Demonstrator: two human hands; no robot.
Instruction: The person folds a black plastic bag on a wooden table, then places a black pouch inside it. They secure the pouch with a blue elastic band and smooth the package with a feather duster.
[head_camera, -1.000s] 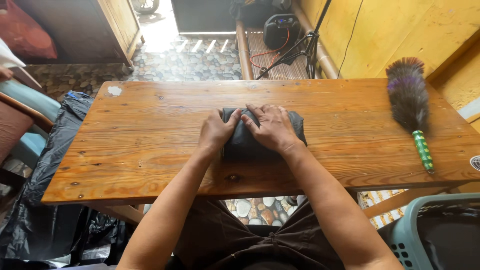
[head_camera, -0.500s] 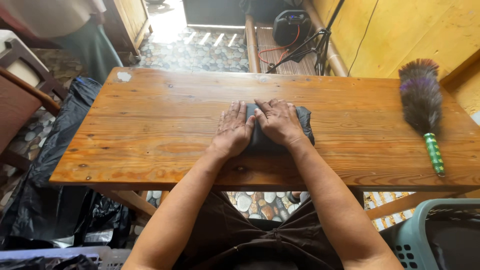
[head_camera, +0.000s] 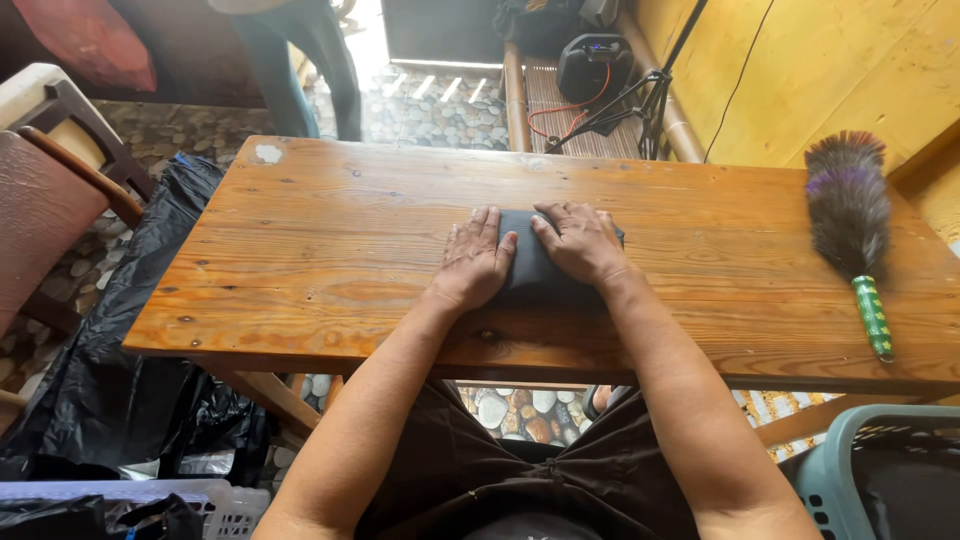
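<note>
Lying flat under left hand (head_camera: 473, 262) and right hand (head_camera: 583, 243), fingers spread: folded dark cloth (head_camera: 540, 272) on wooden table (head_camera: 300, 250)

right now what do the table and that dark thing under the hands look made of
Table: wood planks, seemingly varnished; grain, knots and an orange sheen show.
Dark folded piece: probably soft cloth, matte grey, flattened under the left hand and right hand.

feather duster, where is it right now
In the head view the feather duster lies at the right end of the wooden table, green handle toward the near edge, well right of the right hand and above the pale blue basket.
</note>
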